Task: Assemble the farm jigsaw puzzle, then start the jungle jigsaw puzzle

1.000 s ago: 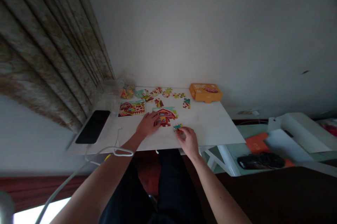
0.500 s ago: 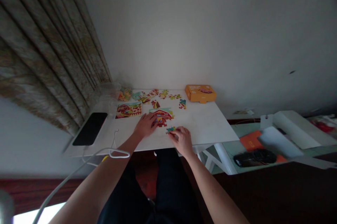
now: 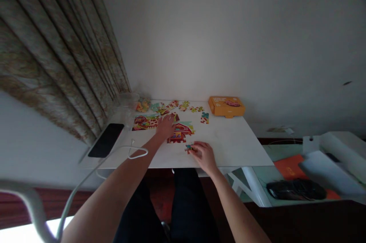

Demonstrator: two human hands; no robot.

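On the white table (image 3: 228,140) lies a part-built jigsaw with a red barn (image 3: 183,133). My left hand (image 3: 166,126) rests flat on the table at the barn section's upper left edge, fingers stretched toward a loose brown piece (image 3: 175,116). My right hand (image 3: 202,153) sits just below the barn section, fingers pinched on a small blue-green puzzle piece (image 3: 188,146) that lies against the table. A printed picture card (image 3: 145,122) lies left of my left hand. Several loose pieces (image 3: 171,106) are strewn along the table's far edge.
An orange box (image 3: 227,106) stands at the far right of the table. A dark phone (image 3: 106,144) lies at the left end, with a white cable (image 3: 134,154) beside it. Curtains (image 3: 57,56) hang to the left. A lower glass shelf (image 3: 297,182) holds white, orange and black items on the right.
My left hand slid up and away from the barn section's left side toward the loose pieces. My right hand kept its pinch on the small piece below the barn. The camera view shifted slightly.
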